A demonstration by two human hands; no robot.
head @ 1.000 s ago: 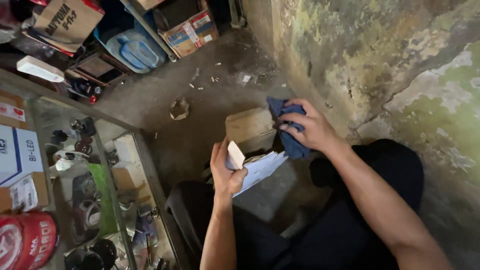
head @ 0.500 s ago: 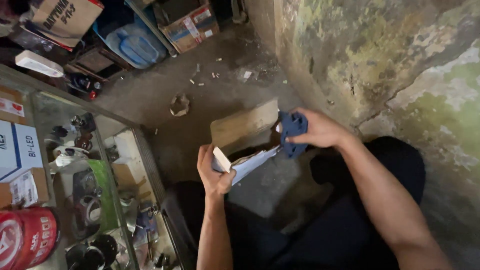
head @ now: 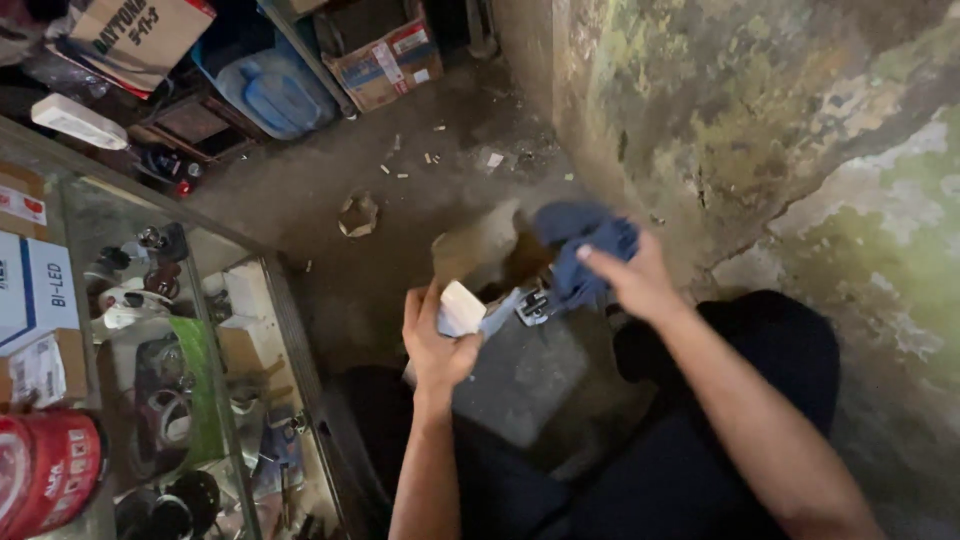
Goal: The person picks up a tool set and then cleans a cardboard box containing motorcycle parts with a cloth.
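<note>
Holding a small white part (head: pixel 462 308), the left hand (head: pixel 436 345) is curled tight around its lower end, down by the person's lap. The part sticks up and to the right out of that hand. Its long way runs from the left hand toward the right hand, and its far end, a pale strip with a bit of shiny metal (head: pixel 533 303), lies between the two hands. That end is blurry, so I cannot tell just what it is.

The right hand (head: pixel 632 283) is closed on a bunched blue cloth (head: pixel 585 250). The cloth sits up and to the right of the white part, just beside its metal end, maybe touching it; the blur hides that. So the cloth hand is nearer the shiny end, and the left hand has the other end.

Both hands are over the floor (head: pixel 420 200), close to the rough green and grey wall (head: pixel 760 120). A torn brown cardboard box (head: pixel 480 252) stands on the floor right behind the hands. A grey flat block (head: pixel 525 385) lies under them, by the dark trousers (head: pixel 700 470). A glass case (head: pixel 170 380) full of small things is on the left, well apart from the hands.
</note>
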